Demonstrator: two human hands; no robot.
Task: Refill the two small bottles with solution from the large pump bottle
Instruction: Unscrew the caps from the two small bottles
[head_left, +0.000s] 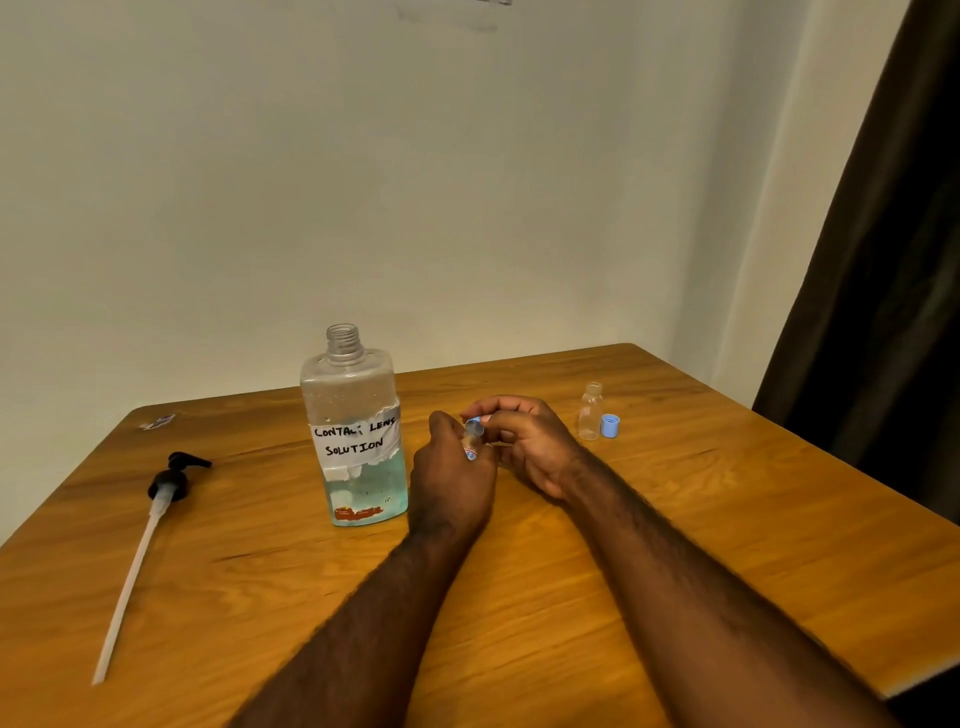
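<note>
Presently the small bottle (470, 451) is gripped in the curled fingers of the left hand (452, 483), low over the desk (571, 597), between the big bottle (353, 431) and the second bottle (589, 413). Its blue cap (474, 427) is pinched by the thumb and fingertips of the right hand (524, 447). Its long axis is judged close to upright, with the neck upward and leaning slightly toward the right hand. Most of the body is hidden by the left hand, and whether the cap is free of the thread cannot be told. Being small and held only at the tips, the cap could be fumbled and rolled off the desk. Anything inside could be spilled if the bottle were tipped further. The big bottle stands open just beside the left hand, its pump (156, 519) laid well to the left, so it could be knocked over by a careless wrist. The second bottle stands uncapped, its loose cap (610, 426) just beside it.
</note>
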